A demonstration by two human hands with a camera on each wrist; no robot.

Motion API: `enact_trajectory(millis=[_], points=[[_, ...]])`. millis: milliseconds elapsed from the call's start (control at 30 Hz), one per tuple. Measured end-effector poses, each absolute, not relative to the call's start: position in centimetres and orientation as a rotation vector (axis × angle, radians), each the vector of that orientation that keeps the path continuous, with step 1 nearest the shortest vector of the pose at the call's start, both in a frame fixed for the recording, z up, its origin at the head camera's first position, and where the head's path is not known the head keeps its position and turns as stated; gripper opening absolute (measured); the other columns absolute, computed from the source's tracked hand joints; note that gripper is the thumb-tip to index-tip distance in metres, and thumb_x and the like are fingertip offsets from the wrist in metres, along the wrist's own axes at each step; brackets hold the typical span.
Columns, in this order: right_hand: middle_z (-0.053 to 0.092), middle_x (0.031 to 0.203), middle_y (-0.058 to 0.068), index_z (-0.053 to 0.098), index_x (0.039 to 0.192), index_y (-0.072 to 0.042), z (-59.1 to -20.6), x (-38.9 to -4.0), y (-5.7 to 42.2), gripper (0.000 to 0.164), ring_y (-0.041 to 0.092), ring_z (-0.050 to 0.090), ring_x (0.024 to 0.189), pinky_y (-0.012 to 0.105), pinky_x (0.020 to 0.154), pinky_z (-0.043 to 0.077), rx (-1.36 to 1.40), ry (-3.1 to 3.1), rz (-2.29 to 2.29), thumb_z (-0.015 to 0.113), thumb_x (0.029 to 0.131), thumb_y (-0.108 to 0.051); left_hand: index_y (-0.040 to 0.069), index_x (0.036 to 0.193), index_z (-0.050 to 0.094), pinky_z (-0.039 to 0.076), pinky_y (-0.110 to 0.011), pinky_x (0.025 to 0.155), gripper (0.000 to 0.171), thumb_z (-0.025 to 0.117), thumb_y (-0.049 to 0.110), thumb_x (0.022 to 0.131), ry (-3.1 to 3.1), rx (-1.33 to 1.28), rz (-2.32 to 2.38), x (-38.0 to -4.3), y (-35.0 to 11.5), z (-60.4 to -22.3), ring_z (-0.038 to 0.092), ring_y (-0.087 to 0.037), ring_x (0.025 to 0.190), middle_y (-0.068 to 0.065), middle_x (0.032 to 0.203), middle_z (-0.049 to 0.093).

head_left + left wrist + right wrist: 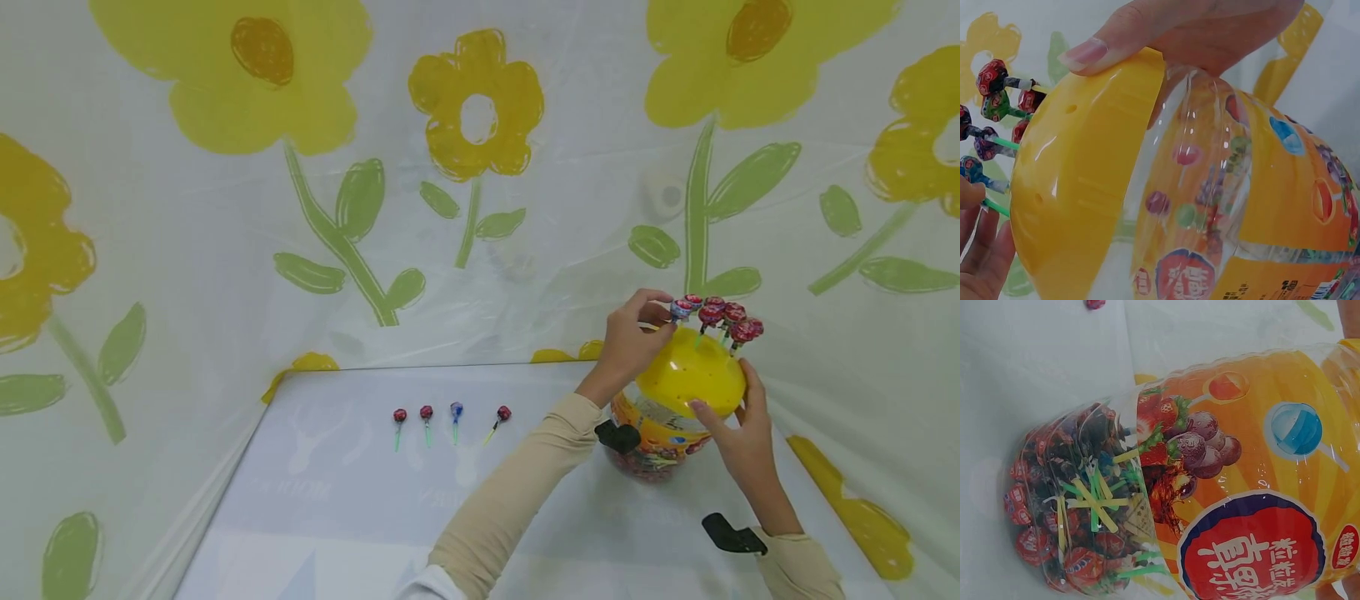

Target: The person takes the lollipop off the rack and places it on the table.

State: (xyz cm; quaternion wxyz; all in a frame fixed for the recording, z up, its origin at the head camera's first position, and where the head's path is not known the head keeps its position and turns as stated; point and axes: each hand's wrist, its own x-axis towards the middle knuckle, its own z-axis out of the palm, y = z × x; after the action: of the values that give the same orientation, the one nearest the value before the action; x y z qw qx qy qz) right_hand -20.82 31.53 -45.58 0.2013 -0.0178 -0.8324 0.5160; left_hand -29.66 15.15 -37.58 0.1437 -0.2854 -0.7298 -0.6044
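Observation:
A large clear candy jar (pixel 651 417) with a domed yellow lid (pixel 697 371) stands at the right of the table. Several wrapped lollipops (pixel 733 313) stick up out of holes in the lid. My left hand (pixel 633 337) pinches a blue-wrapped lollipop (pixel 681 309) by its green stick (pixel 996 207), at the lid's surface. Gripping the lid's right side, my right hand (pixel 750 437) has its thumb (pixel 1088 55) on the yellow plastic. More lollipops (pixel 1085 565) lie inside the jar's bottom, behind its clear wall. Whether the pinched stick sits in a hole is hidden.
On the white table (pixel 337 517), a row of loose lollipops lies left of the jar: two red ones (pixel 400 415) (pixel 427 412), a blue one (pixel 457 410) and a tilted red one (pixel 504 412). A flower-printed curtain (pixel 525 317) hangs behind the table.

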Motion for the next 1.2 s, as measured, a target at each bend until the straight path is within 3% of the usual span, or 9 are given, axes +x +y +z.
enact_trajectory(millis=[267,833,1200], points=[[0.015,0.155,0.01,0.006,0.153,-0.022,-45.5,-20.7,31.6,0.083,0.031,0.015,0.139,0.058,0.11,0.013,-0.046,-2.329,1.438,0.063,0.091,-0.022,0.01,0.119,0.053,0.047,-0.008,0.071,0.033,0.063,0.002,0.088,-2.095,-0.84,-1.684,-29.8,15.3,-37.3,0.058,-0.002,0.079,-0.006,0.089,0.064],[0.014,0.156,0.007,0.005,0.152,-0.024,-45.8,-21.0,31.6,0.083,0.026,0.014,0.14,0.055,0.111,0.013,-0.048,-2.333,1.451,0.062,0.092,-0.021,0.014,0.122,0.051,0.048,-0.01,0.072,0.037,0.062,0.002,0.089,-2.001,-0.82,-1.69,-29.1,14.1,-35.8,0.057,-0.002,0.082,-0.004,0.093,0.063],[0.014,0.156,0.004,0.006,0.152,-0.026,-45.8,-20.8,31.6,0.081,0.023,0.016,0.139,0.046,0.113,0.016,-0.038,-2.336,1.431,0.061,0.093,-0.021,0.012,0.121,0.053,0.051,-0.016,0.068,0.037,0.063,0.001,0.087,-1.984,-0.713,-1.808,-29.1,11.6,-37.7,0.057,-0.005,0.079,-0.004,0.092,0.063]])
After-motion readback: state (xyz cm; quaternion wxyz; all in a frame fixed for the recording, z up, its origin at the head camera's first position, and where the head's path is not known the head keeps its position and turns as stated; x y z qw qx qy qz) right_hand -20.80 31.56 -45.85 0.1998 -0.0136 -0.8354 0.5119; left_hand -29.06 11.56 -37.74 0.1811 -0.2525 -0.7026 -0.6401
